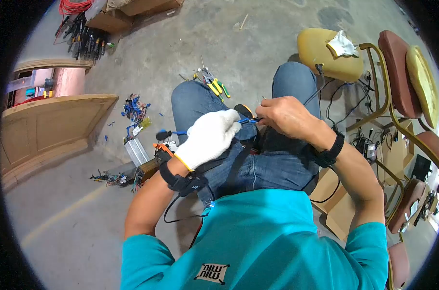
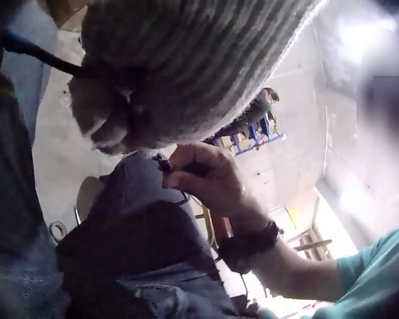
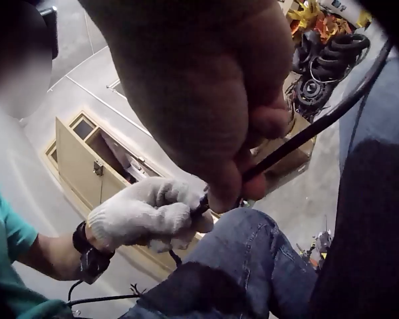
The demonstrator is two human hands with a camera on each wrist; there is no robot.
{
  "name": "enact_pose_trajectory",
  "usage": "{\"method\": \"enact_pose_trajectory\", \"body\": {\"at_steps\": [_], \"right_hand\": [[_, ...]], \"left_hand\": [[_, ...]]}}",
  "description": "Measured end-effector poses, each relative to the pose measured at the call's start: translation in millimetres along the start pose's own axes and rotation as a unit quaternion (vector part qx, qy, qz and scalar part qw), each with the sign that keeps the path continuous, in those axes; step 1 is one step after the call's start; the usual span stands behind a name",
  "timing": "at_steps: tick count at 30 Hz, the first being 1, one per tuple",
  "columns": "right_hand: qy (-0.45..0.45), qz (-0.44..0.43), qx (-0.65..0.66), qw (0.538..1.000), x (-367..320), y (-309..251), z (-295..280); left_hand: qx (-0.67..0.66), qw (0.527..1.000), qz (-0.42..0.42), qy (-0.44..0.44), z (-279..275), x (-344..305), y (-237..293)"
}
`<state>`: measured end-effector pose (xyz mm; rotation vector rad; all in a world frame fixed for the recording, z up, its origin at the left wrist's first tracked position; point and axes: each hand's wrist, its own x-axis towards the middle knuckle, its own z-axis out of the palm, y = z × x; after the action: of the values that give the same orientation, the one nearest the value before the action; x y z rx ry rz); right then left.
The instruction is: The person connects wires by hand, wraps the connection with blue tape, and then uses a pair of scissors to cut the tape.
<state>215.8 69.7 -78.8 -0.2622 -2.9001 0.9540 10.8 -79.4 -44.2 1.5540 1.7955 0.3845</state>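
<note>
My left hand [image 1: 207, 137], in a white knit glove, grips a blue cable [image 1: 180, 133] above my lap. On its outer side that cable runs to a black end [image 1: 163, 136]. Just opposite, my bare right hand [image 1: 289, 116] pinches a black cable [image 3: 312, 136] between thumb and fingers. A short blue and black stretch [image 1: 248, 121] shows between the two hands, fingertips close together. From the right hand the black cable passes over my right knee, near a black plug [image 1: 319, 68] by the yellow seat. The exact joint is hidden by the fingers.
Pliers with yellow-green handles [image 1: 221, 88] lie on the floor beyond my left knee. To the left are a heap of cut wires [image 1: 135, 110], a metal box [image 1: 137, 151] and a wooden cabinet [image 1: 55, 123]. A yellow seat [image 1: 310, 50] bearing a white glove [image 1: 342, 45] stands at right.
</note>
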Motion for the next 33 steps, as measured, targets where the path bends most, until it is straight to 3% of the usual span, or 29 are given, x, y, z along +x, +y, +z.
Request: {"method": "enact_pose_trajectory", "body": {"at_steps": [2,4,8,10,15,20,24,27,29,33], "right_hand": [[0.005,0.0,0.003,1.0,-4,5,5],[0.008,0.003,0.006,1.0,-7,5,5],[0.03,-0.002,0.014,0.999,-6,3,2],[0.03,0.005,0.005,1.0,-8,3,2],[0.046,0.033,0.05,0.997,-12,7,0],[0.029,0.06,0.034,0.997,-22,14,-7],[0.065,0.038,0.102,0.992,-15,8,-15],[0.077,0.009,0.105,0.991,-10,-1,-11],[0.097,-0.002,0.071,0.993,-13,-3,-1],[0.134,-0.005,0.013,0.991,-21,-8,6]], "left_hand": [[0.09,0.995,0.05,-0.019,5,5,-1],[0.081,0.994,0.061,-0.033,8,14,6],[0.025,0.994,0.095,-0.045,18,37,8],[-0.071,0.99,0.066,-0.105,14,43,10],[-0.034,0.995,0.086,-0.042,22,38,11],[-0.056,0.997,0.012,-0.044,26,34,5],[-0.069,0.995,0.03,-0.065,23,37,2],[-0.18,0.976,-0.002,-0.118,26,42,-12],[-0.316,0.937,-0.034,-0.148,22,45,-16],[-0.25,0.951,-0.056,-0.176,1,50,-8]]}}
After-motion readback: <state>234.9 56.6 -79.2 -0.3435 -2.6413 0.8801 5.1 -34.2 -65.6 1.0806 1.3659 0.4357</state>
